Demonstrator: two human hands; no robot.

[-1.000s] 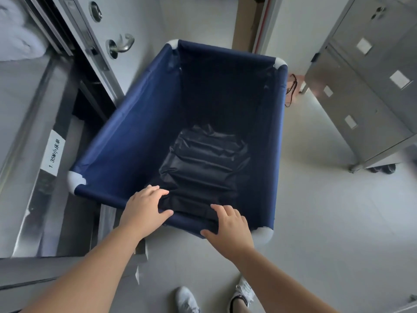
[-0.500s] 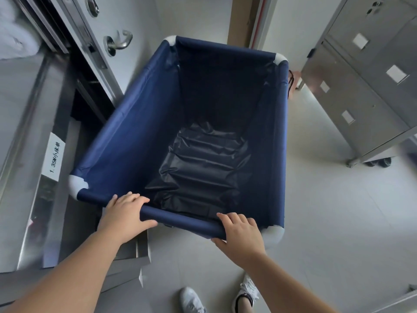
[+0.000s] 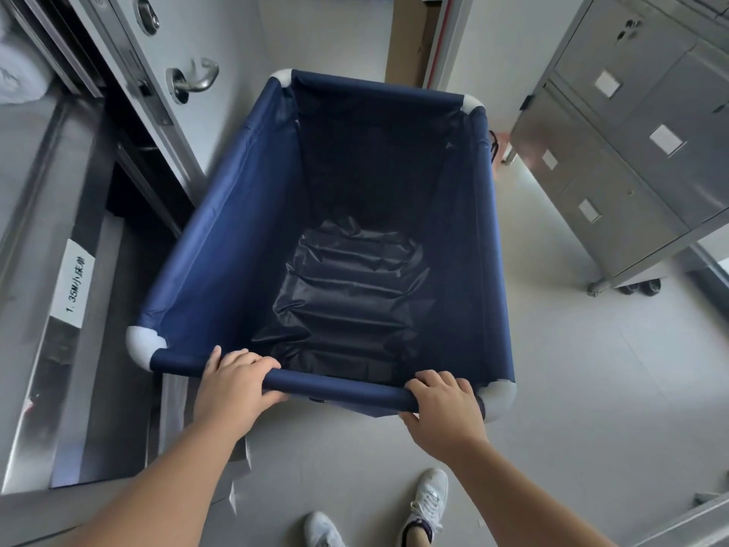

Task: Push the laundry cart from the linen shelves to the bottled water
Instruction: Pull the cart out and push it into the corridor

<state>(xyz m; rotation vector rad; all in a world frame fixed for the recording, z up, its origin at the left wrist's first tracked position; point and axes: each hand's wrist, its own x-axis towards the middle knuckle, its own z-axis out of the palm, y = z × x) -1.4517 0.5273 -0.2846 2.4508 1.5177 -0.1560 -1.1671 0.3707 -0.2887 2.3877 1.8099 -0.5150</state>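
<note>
A laundry cart (image 3: 221, 246) with navy fabric walls and white corner caps fills the middle of the head view. Its inside holds only a crumpled dark liner (image 3: 347, 294). My left hand (image 3: 232, 382) is wrapped over the near rail toward the left corner. My right hand (image 3: 443, 408) grips the same rail close to the right corner. The steel linen shelves (image 3: 51, 278) with a white label stand right beside the cart on the left. No bottled water is in view.
A grey door with a lever handle (image 3: 193, 80) stands at the cart's far left. Steel cabinets on casters (image 3: 615, 171) line the right side. Pale floor (image 3: 572, 388) lies open between cart and cabinets. A doorway (image 3: 410, 37) lies beyond the cart. My white shoes (image 3: 428, 503) are below.
Both hands went from resting on the near rail to curling around it. The cart's near end has swung slightly right, away from the shelves.
</note>
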